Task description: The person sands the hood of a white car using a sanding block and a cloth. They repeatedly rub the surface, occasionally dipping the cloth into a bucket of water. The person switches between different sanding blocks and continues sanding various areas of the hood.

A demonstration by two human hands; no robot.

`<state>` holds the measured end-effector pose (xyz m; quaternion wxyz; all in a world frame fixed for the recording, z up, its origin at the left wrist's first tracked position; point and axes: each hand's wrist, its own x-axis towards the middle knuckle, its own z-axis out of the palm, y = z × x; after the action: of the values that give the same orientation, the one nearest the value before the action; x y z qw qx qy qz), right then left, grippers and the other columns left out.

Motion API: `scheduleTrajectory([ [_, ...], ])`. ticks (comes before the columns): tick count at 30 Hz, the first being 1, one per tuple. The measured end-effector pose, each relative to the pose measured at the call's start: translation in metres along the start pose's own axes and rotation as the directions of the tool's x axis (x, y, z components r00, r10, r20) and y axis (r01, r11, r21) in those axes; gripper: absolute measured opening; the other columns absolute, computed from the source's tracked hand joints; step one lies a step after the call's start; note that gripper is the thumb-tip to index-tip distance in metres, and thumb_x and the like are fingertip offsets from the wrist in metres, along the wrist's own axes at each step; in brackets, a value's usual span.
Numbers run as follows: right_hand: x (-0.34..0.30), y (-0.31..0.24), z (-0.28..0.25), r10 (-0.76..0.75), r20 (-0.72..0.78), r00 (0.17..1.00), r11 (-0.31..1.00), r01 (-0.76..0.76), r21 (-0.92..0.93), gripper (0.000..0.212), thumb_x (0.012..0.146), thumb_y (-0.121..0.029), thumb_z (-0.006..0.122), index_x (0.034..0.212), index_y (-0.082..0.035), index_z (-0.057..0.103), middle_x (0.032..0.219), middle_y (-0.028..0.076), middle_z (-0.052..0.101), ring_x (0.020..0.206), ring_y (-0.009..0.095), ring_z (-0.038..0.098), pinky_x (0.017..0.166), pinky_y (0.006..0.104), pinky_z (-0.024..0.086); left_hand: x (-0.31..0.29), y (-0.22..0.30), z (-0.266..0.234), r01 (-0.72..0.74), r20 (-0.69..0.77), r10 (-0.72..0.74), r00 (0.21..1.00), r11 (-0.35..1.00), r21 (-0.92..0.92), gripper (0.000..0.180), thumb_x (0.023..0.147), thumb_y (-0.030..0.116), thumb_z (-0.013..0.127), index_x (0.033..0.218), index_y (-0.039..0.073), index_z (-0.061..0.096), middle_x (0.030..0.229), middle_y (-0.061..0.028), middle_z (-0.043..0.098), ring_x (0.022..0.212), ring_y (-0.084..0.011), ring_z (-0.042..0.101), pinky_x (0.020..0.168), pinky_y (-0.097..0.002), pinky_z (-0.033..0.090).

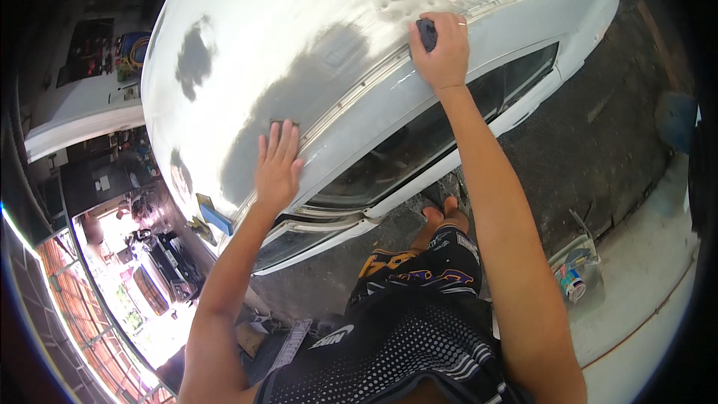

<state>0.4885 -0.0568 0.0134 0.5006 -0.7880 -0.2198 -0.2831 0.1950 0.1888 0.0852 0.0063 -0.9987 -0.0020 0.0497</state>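
Note:
A white car roof (247, 22) with dull grey patches lies before me. My left hand (278, 168) rests flat on it, fingers stretched out beside the roof's edge groove. Under those fingertips shows a small brownish, thin piece (285, 124), perhaps sandpaper, mostly hidden. Farther along to the right, my right hand (444, 49) is closed round a dark grey block (427, 34), at the roof edge above the side windows. My palm and fingers hide part of the block.
A blue flat block (215, 215) sits at the roof's left end. Side windows (389, 157) run below the roof edge. A tray with cans and odds and ends (576, 277) stands at the right. Shelves with tools (90, 52) and a parked vehicle (168, 265) are at the left.

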Motion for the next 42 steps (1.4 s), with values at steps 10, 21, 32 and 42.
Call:
scheduleTrajectory([
  [10, 0.003, -0.001, 0.000, -0.013, 0.072, 0.997, 1.000, 0.015, -0.017, 0.022, 0.091, -0.022, 0.079, 0.104, -0.006, 0.071, 0.099, 0.012, 0.069, 0.099, 0.036, 0.062, 0.091, 0.0456, 0.050, 0.077, 0.048, -0.002, 0.024, -0.068, -0.032, 0.997, 0.993, -0.114, 0.057, 0.111, 0.033, 0.042, 0.164, 0.012, 0.036, 0.176, -0.0045, 0.024, 0.162, -0.0294, 0.019, 0.130, -0.0546, 0.017],
  [21, -0.006, 0.004, 0.012, -0.036, 0.138, 0.990, 0.998, 0.042, -0.039, 0.028, 0.095, -0.026, 0.076, 0.111, -0.003, 0.072, 0.107, 0.017, 0.069, 0.104, 0.037, 0.062, 0.095, 0.0455, 0.049, 0.031, 0.020, 0.021, 0.259, -0.317, -0.320, 0.893, 0.941, -0.219, 0.055, 0.109, 0.027, 0.045, 0.162, 0.012, 0.040, 0.170, -0.0081, 0.036, 0.160, -0.0325, 0.024, 0.129, -0.0534, 0.022],
  [32, -0.009, 0.009, 0.012, -0.016, 0.188, 0.982, 0.998, 0.027, -0.059, 0.032, 0.098, -0.029, 0.073, 0.109, 0.000, 0.071, 0.108, 0.018, 0.070, 0.105, 0.037, 0.063, 0.095, 0.0469, 0.049, -0.039, -0.044, 0.052, 0.882, -0.224, -0.914, 0.339, 0.392, -0.263, 0.056, 0.113, 0.034, 0.033, 0.161, 0.004, 0.040, 0.171, -0.0131, 0.033, 0.161, -0.0357, 0.022, 0.130, -0.0558, 0.013],
  [42, 0.000, 0.017, 0.006, -0.061, 0.212, 0.975, 0.993, 0.081, -0.090, 0.028, 0.097, -0.026, 0.075, 0.108, -0.001, 0.071, 0.104, 0.016, 0.069, 0.102, 0.036, 0.062, 0.092, 0.0469, 0.049, -0.143, -0.101, 0.016, 0.861, 0.028, -0.995, 0.092, 0.066, -0.504, 0.053, 0.115, 0.039, 0.032, 0.153, 0.007, 0.050, 0.161, -0.0209, 0.046, 0.146, -0.0394, 0.046, 0.116, -0.0557, 0.040],
])
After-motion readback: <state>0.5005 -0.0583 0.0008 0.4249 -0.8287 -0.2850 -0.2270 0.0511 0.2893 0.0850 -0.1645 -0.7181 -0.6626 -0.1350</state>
